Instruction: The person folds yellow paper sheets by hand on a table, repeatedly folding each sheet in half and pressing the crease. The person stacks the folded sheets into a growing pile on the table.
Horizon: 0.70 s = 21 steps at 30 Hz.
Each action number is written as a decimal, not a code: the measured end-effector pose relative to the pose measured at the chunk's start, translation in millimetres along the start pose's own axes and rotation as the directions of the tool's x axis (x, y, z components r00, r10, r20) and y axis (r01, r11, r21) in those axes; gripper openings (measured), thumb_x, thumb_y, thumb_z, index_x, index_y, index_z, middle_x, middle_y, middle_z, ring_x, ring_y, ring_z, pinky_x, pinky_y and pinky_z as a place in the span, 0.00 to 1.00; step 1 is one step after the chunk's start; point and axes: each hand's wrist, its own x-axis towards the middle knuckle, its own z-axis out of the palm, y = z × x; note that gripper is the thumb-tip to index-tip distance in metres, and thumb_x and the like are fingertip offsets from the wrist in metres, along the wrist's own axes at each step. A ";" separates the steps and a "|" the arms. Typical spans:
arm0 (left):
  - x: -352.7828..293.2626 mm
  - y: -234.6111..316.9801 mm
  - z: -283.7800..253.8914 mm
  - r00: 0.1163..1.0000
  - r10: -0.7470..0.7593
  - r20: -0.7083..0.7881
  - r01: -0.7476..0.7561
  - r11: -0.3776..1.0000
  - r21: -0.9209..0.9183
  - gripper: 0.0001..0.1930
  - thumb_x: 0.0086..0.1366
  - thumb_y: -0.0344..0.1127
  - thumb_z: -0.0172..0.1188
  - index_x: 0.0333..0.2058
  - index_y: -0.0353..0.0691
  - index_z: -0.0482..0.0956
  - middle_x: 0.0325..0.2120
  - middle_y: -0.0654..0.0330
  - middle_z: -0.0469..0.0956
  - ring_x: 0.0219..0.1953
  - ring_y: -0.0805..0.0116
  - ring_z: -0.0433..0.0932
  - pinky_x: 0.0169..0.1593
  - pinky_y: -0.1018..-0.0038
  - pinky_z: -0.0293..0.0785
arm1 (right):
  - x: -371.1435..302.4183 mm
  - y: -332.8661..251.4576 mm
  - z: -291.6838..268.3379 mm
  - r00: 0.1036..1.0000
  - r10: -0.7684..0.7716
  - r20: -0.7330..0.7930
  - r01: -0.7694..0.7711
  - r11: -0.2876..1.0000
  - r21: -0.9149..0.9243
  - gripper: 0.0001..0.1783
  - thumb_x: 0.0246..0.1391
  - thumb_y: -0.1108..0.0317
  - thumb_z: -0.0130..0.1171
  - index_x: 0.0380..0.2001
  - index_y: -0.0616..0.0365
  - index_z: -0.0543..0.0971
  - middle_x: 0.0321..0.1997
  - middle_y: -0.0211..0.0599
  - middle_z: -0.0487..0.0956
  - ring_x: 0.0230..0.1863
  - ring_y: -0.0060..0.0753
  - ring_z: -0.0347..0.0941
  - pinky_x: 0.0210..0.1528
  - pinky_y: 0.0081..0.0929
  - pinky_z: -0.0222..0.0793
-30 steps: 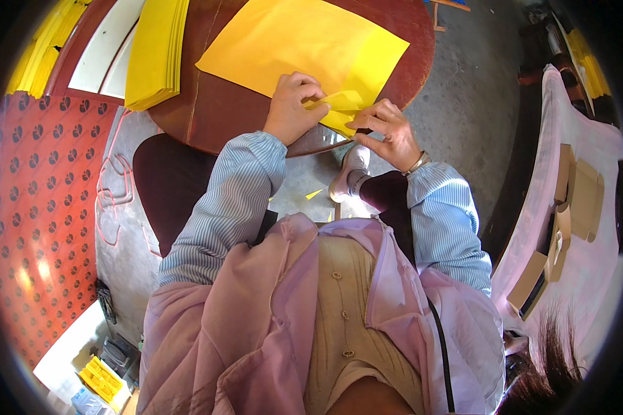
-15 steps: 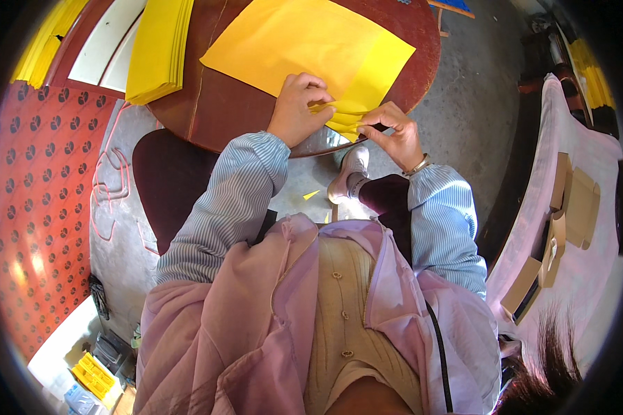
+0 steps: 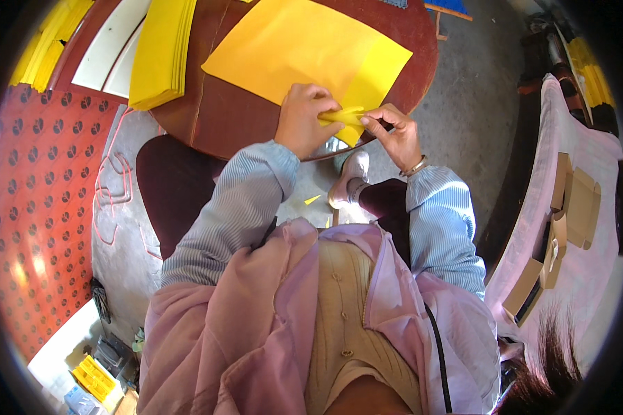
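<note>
A large yellow sheet [image 3: 298, 41], of paper or thin felt-like cloth, lies flat over the near side of a round red-brown table [image 3: 408, 21]. Its near corner is bunched into narrow folds at the table's edge. My left hand [image 3: 304, 121] is closed round the left end of these folds, thumb below and fingers above. On the other side my right hand [image 3: 398, 135] pinches the right end of the folds between thumb and forefinger. The spot under the right fingertips is partly hidden.
A stack of folded yellow sheets [image 3: 160, 55] sits at the table's left side. To the right, brown cardboard boxes [image 3: 573, 207] lie on a pink cloth [image 3: 540, 173]. A small yellow scrap [image 3: 312, 200] is on the floor. A red patterned panel [image 3: 45, 207] stands at left.
My left hand has moved slightly right and down. The several loose folds at the corner are now squeezed into a tighter bunch between both hands. My right hand has barely moved.
</note>
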 end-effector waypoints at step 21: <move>-1.0 11.2 1.9 0.993 -0.068 -0.094 0.055 0.990 -0.131 0.07 0.54 0.30 0.72 0.34 0.44 0.89 0.47 0.56 0.82 0.53 0.49 0.74 0.56 0.57 0.74 | 315.0 148.6 -83.6 0.949 -0.251 -0.191 -0.145 0.191 -0.971 0.19 0.71 0.44 0.54 0.56 0.34 0.85 0.57 0.20 0.85 0.63 0.32 0.75 0.65 0.58 0.64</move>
